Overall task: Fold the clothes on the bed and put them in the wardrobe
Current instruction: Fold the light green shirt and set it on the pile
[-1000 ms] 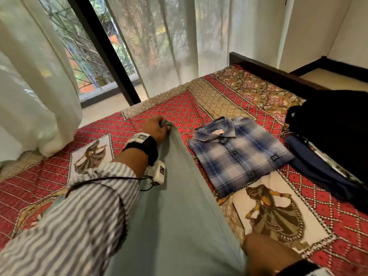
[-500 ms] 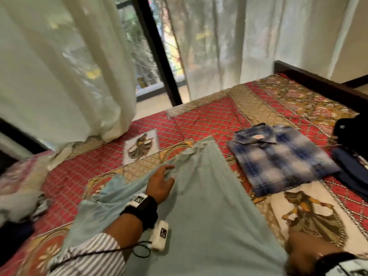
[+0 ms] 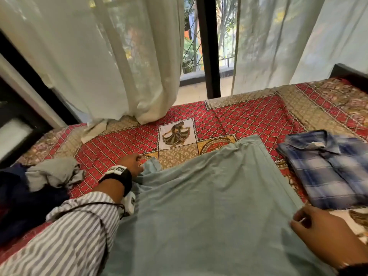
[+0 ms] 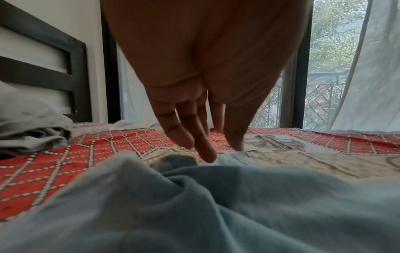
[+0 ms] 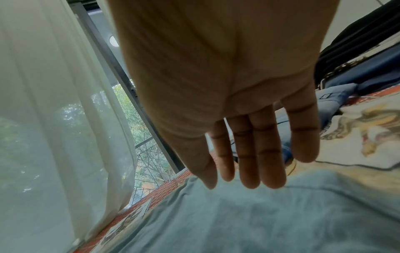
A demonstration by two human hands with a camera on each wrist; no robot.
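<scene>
Since a second ago our left hand (image 3: pixel 130 163) has slid from the light-blue garment's (image 3: pixel 209 196) far tip to its left sleeve, fingers straight, touching. Our right hand (image 3: pixel 318 234), fingers spread, rests at its right edge, near the folded plaid shirt (image 3: pixel 328 168). Bare bedspread (image 3: pixel 249 118) lies beyond.

Daylight comes through the window (image 3: pixel 207 46) and the sheer white curtains (image 3: pixel 95 56), which glow softly and spread even, diffuse light over the bed (image 3: pixel 249 118); shadows are faint. The head view bends at its edges, and the folded plaid shirt (image 3: pixel 328 168) is smeared by motion blur. In both wrist views the palms are close, backlit and out of focus, and the left hand's fingers (image 4: pixel 203 145) are soft. The blue cloth (image 4: pixel 216 205) in the foreground is blurred.
</scene>
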